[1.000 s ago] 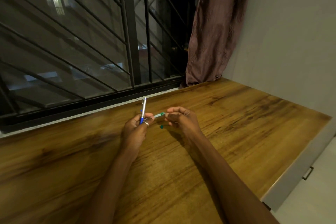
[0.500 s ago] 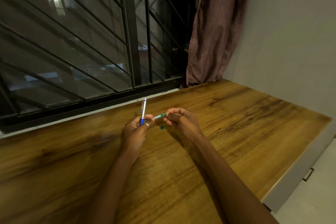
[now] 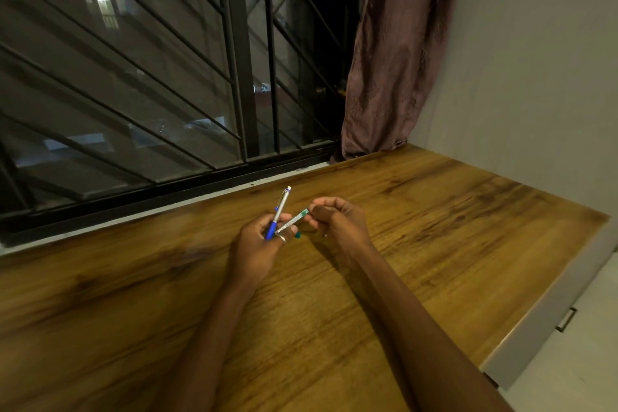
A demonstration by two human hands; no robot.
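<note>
Over the wooden tabletop (image 3: 434, 244), my left hand (image 3: 257, 247) grips a silver pen with a blue grip (image 3: 280, 211), its top pointing up and away. My right hand (image 3: 337, 221) pinches the end of a thin clear pen with a green band (image 3: 294, 220), which slants down towards my left fingers. A small green piece (image 3: 297, 236) shows just below, between the two hands; whether it lies on the table or belongs to the thin pen is unclear. A ring sits on a left finger.
A barred window (image 3: 150, 77) runs along the far edge of the table. A mauve curtain (image 3: 394, 53) hangs at the back right corner beside a plain wall. The table's right edge drops to a grey drawer front with a handle (image 3: 567, 319).
The thin green-banded pen has tilted and reached further into my left fingers. Both hands stay almost in the same place.
</note>
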